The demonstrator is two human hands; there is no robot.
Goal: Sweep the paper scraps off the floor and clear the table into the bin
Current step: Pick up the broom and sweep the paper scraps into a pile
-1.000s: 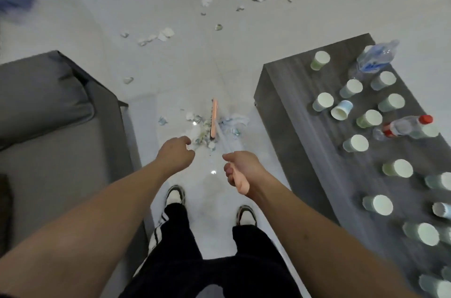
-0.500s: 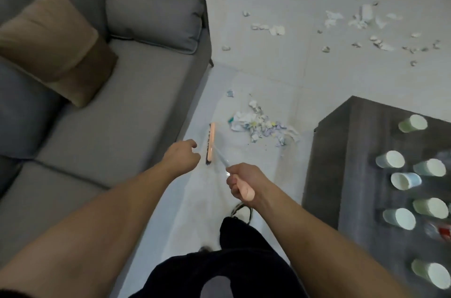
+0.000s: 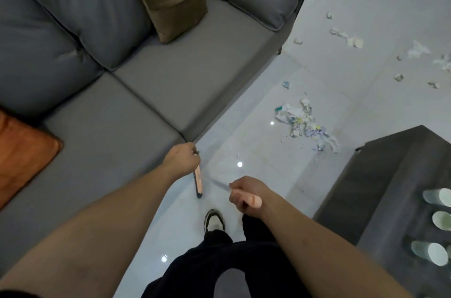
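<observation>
From the head camera I saw my right hand (image 3: pixel 245 196) curled around the pink end of the broom handle (image 3: pixel 253 200), and my left hand (image 3: pixel 181 159) gripping the blurred shaft lower down, close to the sofa (image 3: pixel 136 92) edge. The pink broom head (image 3: pixel 199 181) stood on the pale floor (image 3: pixel 258 165) just beside the sofa, near my left hand. The gathered pile of paper scraps (image 3: pixel 305 124) lay well apart to the far right, with loose scraps (image 3: pixel 351 40) scattered farther off. At the right edge stood the dark table (image 3: pixel 380 190), carrying paper cups (image 3: pixel 432 253) turned upside down.
</observation>
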